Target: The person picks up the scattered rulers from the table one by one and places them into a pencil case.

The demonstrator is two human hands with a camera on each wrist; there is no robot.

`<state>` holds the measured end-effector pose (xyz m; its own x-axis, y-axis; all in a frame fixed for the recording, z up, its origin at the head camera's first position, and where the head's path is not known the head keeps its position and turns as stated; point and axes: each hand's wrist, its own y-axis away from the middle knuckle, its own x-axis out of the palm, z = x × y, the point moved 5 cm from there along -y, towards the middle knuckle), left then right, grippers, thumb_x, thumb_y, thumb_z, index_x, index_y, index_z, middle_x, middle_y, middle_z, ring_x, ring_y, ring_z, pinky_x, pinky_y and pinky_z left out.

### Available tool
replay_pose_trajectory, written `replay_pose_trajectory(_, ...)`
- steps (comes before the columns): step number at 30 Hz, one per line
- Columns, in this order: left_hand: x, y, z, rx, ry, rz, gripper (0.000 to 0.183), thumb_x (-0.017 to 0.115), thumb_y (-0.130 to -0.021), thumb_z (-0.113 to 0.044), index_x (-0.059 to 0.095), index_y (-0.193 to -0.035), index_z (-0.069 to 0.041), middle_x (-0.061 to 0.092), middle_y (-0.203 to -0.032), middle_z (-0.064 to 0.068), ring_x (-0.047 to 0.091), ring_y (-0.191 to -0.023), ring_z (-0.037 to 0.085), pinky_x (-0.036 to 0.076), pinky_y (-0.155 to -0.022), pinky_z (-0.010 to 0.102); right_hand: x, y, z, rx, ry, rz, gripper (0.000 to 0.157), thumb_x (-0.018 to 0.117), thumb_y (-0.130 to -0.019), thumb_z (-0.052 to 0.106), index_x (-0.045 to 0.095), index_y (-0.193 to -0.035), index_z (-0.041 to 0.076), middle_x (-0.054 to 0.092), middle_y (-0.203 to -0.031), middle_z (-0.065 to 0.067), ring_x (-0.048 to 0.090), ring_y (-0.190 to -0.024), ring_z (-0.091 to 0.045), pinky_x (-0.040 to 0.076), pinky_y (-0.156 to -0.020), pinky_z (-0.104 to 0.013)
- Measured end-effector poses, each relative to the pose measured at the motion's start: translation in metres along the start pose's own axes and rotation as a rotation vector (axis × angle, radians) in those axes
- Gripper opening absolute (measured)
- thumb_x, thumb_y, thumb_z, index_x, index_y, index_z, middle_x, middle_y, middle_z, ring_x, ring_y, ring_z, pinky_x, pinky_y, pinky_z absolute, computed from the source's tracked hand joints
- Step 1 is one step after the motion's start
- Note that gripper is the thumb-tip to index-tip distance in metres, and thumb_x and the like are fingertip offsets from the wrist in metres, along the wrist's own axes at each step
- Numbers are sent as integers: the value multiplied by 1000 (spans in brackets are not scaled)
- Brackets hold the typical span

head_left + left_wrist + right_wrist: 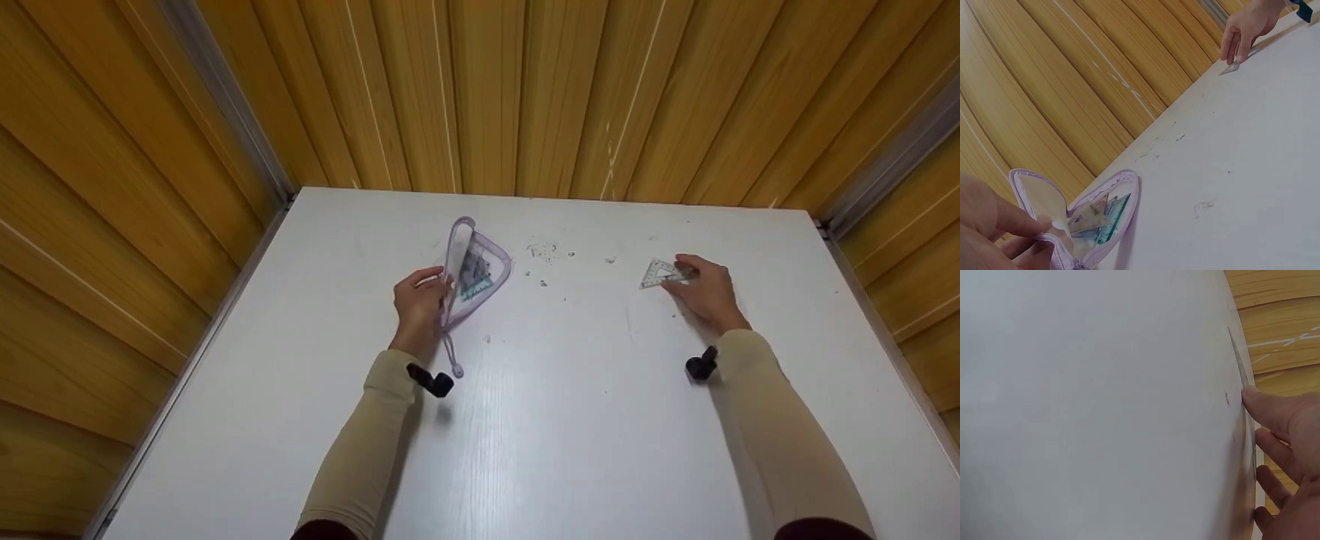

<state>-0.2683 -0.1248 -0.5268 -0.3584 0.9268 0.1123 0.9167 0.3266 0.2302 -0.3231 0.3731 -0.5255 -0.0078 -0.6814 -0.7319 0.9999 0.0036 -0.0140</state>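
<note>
My left hand (pixel 421 306) pinches the edge of a clear pouch with lilac trim (pixel 501 283), its zip undone and the mouth spread apart. Inside the pouch, in the left wrist view, lie a teal ruler (pixel 1113 218) and other clear pieces that overlap. A zip cord with a lilac end (pixel 457 370) dangles below. Off to the right, my right hand (pixel 709 292) holds a clear set square (pixel 654 274) by one side, between thumb and fingers. Seen edge-on in the right wrist view, the set square (pixel 1235 354) is a thin sliver just above the table.
Both hands are over a white table (pixel 555 435). Dark scuff marks (pixel 544 251) show on its surface between them. Wood-patterned panels (pixel 487 97) stand behind the far edge and along both sides. A small black device (pixel 431 380) sits at each wrist.
</note>
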Motion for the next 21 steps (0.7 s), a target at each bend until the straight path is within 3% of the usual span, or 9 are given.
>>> replay_pose_trajectory(9, 1, -1, 0, -11, 8, 1, 27, 68, -91, 6, 74, -115, -4, 76, -107, 15, 70, -90, 24, 48, -60, 25, 0, 0, 0, 16, -13, -22, 57, 70, -98, 12, 49, -148, -2, 57, -141, -23, 45, -134, -41, 31, -114, -57)
replay_pose_trajectory(21, 0, -1, 1, -8, -25, -18, 27, 69, -89, 5, 76, -113, -7, 77, -103, 12, 67, -83, 20, 49, -61, 26, -6, 0, -2, 40, -15, -43, 50, 69, -97, 4, 54, -145, -2, 61, -133, -24, 53, -122, -39, 41, -106, -53)
